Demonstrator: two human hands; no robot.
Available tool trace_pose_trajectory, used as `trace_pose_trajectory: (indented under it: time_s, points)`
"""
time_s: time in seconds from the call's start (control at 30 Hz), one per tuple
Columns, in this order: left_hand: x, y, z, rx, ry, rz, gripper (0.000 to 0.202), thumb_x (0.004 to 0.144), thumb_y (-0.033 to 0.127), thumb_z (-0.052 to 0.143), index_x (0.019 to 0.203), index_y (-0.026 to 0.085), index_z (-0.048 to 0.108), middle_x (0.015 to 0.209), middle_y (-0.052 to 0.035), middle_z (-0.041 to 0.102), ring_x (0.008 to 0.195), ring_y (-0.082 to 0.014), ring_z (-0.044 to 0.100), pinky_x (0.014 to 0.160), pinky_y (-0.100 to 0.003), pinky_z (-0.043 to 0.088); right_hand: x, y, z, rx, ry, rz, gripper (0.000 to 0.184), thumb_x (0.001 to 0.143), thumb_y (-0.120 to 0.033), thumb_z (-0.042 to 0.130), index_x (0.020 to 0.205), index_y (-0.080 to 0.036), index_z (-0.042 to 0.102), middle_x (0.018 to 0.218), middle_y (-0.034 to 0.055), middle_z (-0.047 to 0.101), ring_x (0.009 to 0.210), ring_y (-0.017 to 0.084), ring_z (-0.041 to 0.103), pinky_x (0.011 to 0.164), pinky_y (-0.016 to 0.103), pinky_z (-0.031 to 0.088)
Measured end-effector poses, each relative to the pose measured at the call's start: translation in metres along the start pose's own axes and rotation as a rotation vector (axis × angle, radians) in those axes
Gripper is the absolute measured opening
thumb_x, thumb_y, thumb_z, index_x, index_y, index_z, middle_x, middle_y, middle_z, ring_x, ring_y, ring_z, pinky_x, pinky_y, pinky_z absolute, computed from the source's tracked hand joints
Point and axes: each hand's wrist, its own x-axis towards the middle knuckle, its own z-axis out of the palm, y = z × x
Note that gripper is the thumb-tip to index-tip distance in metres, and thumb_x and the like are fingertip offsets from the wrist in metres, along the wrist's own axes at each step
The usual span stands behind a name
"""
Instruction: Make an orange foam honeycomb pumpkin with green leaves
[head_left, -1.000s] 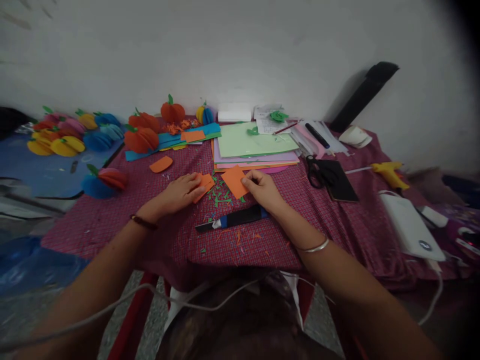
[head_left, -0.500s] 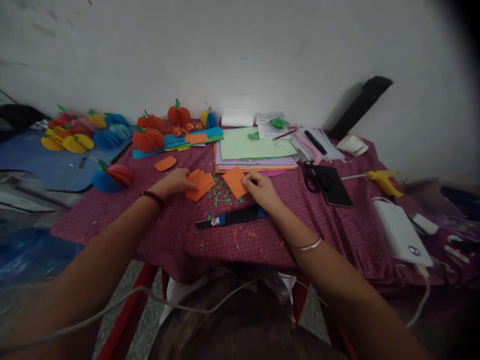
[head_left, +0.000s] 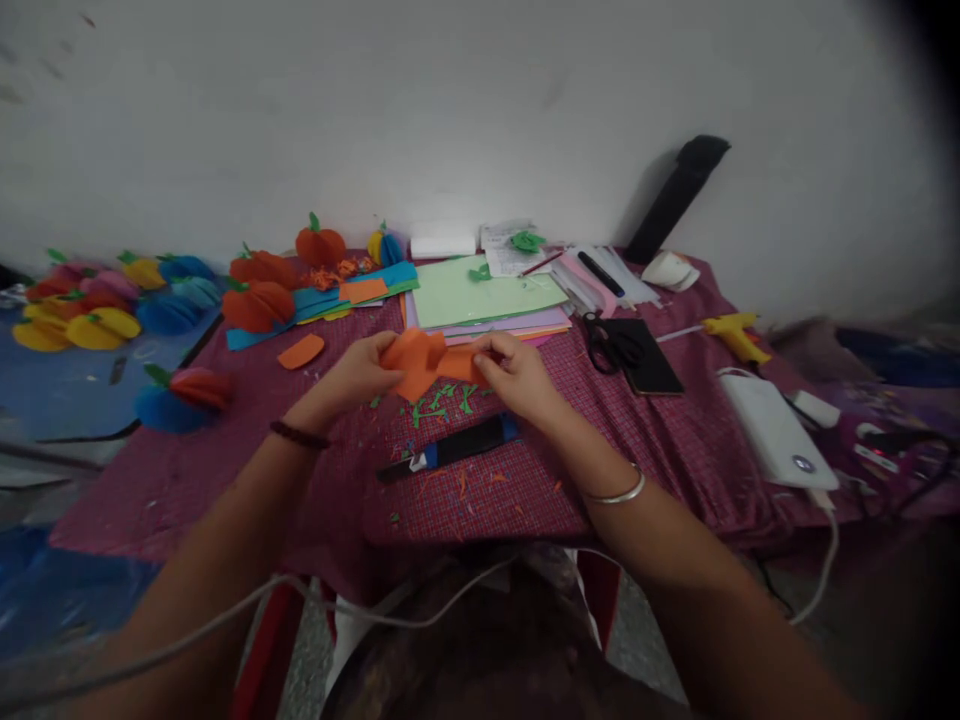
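Observation:
Several orange paper pieces (head_left: 414, 362) are pinched at their left side by my left hand (head_left: 366, 370), a little above the table. My right hand (head_left: 516, 372) grips another orange paper piece (head_left: 457, 363) between thumb and fingers, its left edge close against the others. Whether the papers touch or only overlap in view, I cannot tell. Green paper scraps (head_left: 435, 402) lie beneath. Nearer to me rests a blue and black utility knife (head_left: 457, 443) among orange shreds. Loose orange paper (head_left: 301, 351) lies left of my left hand.
Behind my hands is a stack of coloured sheets (head_left: 487, 290). Paper pumpkins (head_left: 259, 303) stand at the left. To the right are black scissors (head_left: 606, 345), a black notebook (head_left: 645, 362), a yellow glue gun (head_left: 736, 336) and a white power bank (head_left: 780, 430) with a cable.
Both hands have lifted the orange papers off the table and brought them together. My view has shifted slightly to the right.

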Motion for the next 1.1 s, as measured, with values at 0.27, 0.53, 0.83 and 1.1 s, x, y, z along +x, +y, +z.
trace_pose_trajectory:
  time_s: [0.27,0.53,0.83,1.1]
  points:
    - [0.015,0.021,0.054,0.092,0.072,0.200,0.057,0.078,0.011,0.052,0.135,0.020,0.056,0.127,-0.0105,0.067,0.113,-0.0299,0.063,0.101,-0.046,0.045,0.005,0.021,-0.010,-0.202,-0.082,-0.071,0.016,0.079,-0.006,0.054,0.077,-0.021,0.057,0.126,0.0113,0.053,0.126,0.026,0.046,0.104,0.044,0.039]
    - [0.013,0.011,0.074,-0.243,0.306,0.207,0.043,0.081,0.015,0.057,0.124,0.020,0.064,0.122,-0.0067,0.071,0.107,-0.0228,0.067,0.096,-0.040,0.052,0.007,0.030,0.006,-0.110,-0.031,0.037,0.008,0.081,-0.014,0.051,0.080,-0.022,0.050,0.083,0.0026,0.057,0.083,0.019,0.054,0.079,0.034,0.044]
    - [0.023,0.008,0.092,-0.466,0.164,0.174,0.055,0.070,0.014,0.060,0.125,0.011,0.056,0.121,-0.0151,0.068,0.106,-0.0260,0.067,0.092,-0.039,0.053,-0.002,0.038,0.017,-0.108,0.050,0.082,0.068,0.076,-0.004,0.053,0.140,-0.017,0.038,0.137,0.0118,0.051,0.121,0.025,0.052,0.104,0.039,0.042]
    - [0.023,0.006,0.091,-0.393,0.207,0.081,0.018,0.070,0.021,0.059,0.085,0.013,0.065,0.078,-0.0038,0.069,0.073,-0.0200,0.063,0.069,-0.031,0.050,0.000,0.033,0.012,0.012,0.032,-0.004,0.036,0.080,-0.021,0.060,0.115,-0.017,0.060,0.113,0.0097,0.064,0.107,0.023,0.059,0.097,0.037,0.045]
